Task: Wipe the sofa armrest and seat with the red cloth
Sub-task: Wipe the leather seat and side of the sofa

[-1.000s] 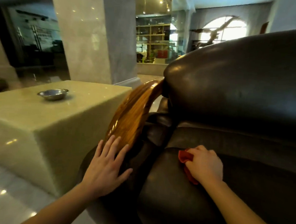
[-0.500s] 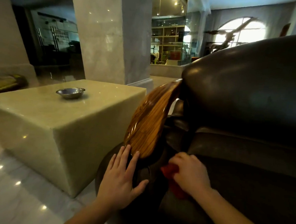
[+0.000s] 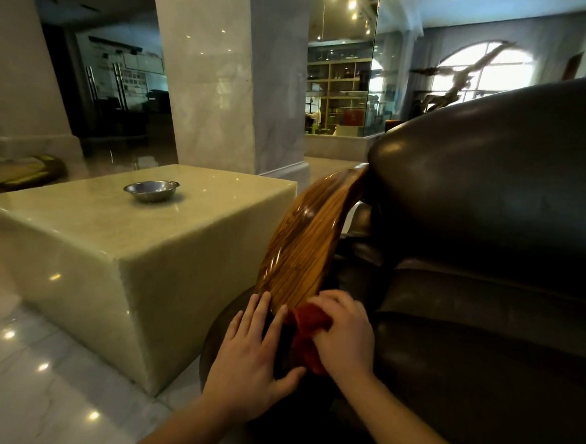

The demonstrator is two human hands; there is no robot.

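Note:
A dark leather sofa [image 3: 491, 206] fills the right side, with a glossy striped wooden armrest [image 3: 304, 246] curving down its left edge. My right hand [image 3: 343, 338] presses a bunched red cloth [image 3: 307, 332] against the lower end of the armrest, where it meets the seat cushion [image 3: 463, 386]. Most of the cloth is hidden under the fingers. My left hand [image 3: 249, 360] lies flat, fingers spread, on the dark rounded front of the arm just left of the cloth, holding nothing.
A pale stone block table [image 3: 118, 245] stands close on the left, with a small metal bowl [image 3: 151, 189] on top. Glossy marble floor [image 3: 28, 377] lies between. A marble column [image 3: 222, 70] rises behind the table.
My right hand slid the red cloth leftward from the seat cushion to the base of the wooden armrest. My left hand stayed on the arm front. The view shifted left.

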